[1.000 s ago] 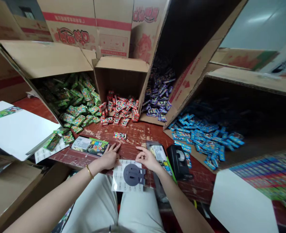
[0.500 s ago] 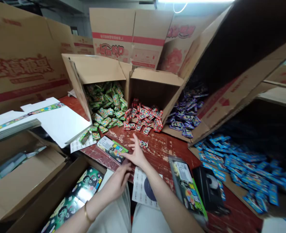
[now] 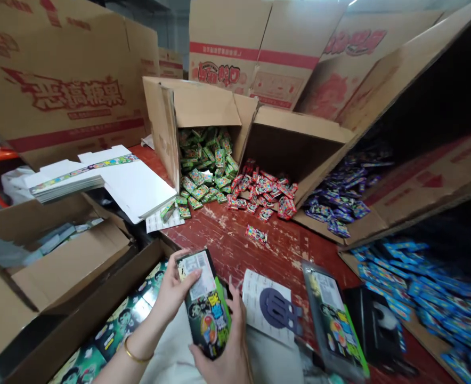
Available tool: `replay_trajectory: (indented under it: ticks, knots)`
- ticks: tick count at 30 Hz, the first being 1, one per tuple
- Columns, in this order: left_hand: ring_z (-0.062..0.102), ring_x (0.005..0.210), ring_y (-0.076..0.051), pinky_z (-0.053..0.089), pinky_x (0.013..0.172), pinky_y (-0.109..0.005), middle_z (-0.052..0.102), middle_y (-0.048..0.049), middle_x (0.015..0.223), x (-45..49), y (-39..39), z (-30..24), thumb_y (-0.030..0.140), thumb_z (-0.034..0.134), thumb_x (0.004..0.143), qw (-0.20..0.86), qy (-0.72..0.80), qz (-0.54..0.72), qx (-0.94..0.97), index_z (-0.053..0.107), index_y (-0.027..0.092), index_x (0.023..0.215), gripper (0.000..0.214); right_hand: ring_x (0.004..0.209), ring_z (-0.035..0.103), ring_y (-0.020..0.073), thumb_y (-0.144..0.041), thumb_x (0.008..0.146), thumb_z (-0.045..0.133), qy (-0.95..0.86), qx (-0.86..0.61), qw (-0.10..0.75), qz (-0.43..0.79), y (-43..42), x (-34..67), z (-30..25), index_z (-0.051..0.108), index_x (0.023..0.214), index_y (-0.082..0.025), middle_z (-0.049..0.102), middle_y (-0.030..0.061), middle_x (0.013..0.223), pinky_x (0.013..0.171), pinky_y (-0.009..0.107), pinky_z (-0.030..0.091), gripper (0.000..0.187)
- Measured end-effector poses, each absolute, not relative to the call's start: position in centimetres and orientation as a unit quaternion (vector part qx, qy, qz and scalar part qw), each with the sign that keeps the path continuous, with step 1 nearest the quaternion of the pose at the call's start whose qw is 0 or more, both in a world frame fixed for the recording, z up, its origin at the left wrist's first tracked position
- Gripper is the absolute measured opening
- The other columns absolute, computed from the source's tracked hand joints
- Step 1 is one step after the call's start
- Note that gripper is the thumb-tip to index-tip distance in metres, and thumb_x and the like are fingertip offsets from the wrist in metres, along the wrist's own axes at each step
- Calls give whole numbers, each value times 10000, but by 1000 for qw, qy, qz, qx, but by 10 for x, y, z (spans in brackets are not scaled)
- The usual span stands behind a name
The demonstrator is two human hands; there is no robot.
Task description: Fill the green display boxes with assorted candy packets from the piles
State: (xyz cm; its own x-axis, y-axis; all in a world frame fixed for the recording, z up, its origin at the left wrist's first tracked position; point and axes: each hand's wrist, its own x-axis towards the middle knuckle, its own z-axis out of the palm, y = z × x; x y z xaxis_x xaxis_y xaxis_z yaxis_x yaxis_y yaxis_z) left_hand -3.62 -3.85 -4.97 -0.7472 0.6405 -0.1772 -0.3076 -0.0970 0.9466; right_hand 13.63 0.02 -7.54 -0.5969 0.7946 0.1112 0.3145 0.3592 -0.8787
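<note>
Green-edged and printed with cartoon figures, the flat packet [image 3: 205, 306] that lay on the bench [image 3: 235, 242] half a second ago is now lifted off it and held at the near edge, above the person's lap, by both hands. The left hand [image 3: 174, 290] has come up from below the bench and its grip pinches the packet's upper corner, thumb across the white label; the right hand [image 3: 223, 352], which was spread open over the bench before, now cups the packet's lower end with its fingers closed round it. The view has also swung left since then. One loose red candy [image 3: 256, 233] lies alone on the wood, well apart from the hands. One white sheet with a dark round shape [image 3: 269, 309] lies just beside the held packet, a second like packet [image 3: 333, 320] lies right of that, and one black tape dispenser [image 3: 375, 325] sits further right. Four open cartons lie tipped on their sides: green candies [image 3: 203, 170] spill from one, red candies [image 3: 265, 189] from the next, purple candies [image 3: 341, 194] from the third, blue candies [image 3: 415, 272] from the fourth. White flat cards [image 3: 111, 181] are stacked at left, above an open box of printed packets [image 3: 111, 330]. The bench is worn red-painted wood, scuffed pale in patches, and tall printed cartons [image 3: 67, 85] wall in the room behind it.
</note>
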Motion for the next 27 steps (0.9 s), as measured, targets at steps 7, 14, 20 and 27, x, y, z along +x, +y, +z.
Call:
replay_trajectory:
  ticks: [7,14,20,27]
  knots:
    - [583,787,-166,503,672,-257,605,-3,896,2,-72,-41,344,649,803,393,584,661,261,498,263,1051,302,1014,609,240,-263,821,617,-661,-286,396,569,27,126,-10,126,1416,-330,496,123,1264,902,455,483,774]
    - [540,665,-150,441,601,-238,589,6,789,10,-57,-42,425,557,845,292,639,657,274,589,231,909,207,721,659,144,-198,766,673,-584,-233,377,680,48,98,-23,169,1396,-319,587,53,1043,785,372,544,815]
    - [530,582,-145,400,529,-230,590,17,676,5,-40,-54,464,546,836,310,643,637,289,611,211,812,262,774,663,163,-187,818,605,-607,-266,437,608,43,105,-51,180,1407,-301,578,73,1063,804,384,531,735]
    - [617,835,-205,465,780,-313,674,-26,845,5,-33,-58,387,693,727,317,630,639,307,603,208,843,232,874,644,187,-233,854,570,-650,-268,418,575,58,116,-72,140,1437,-265,615,68,1001,845,396,506,725]
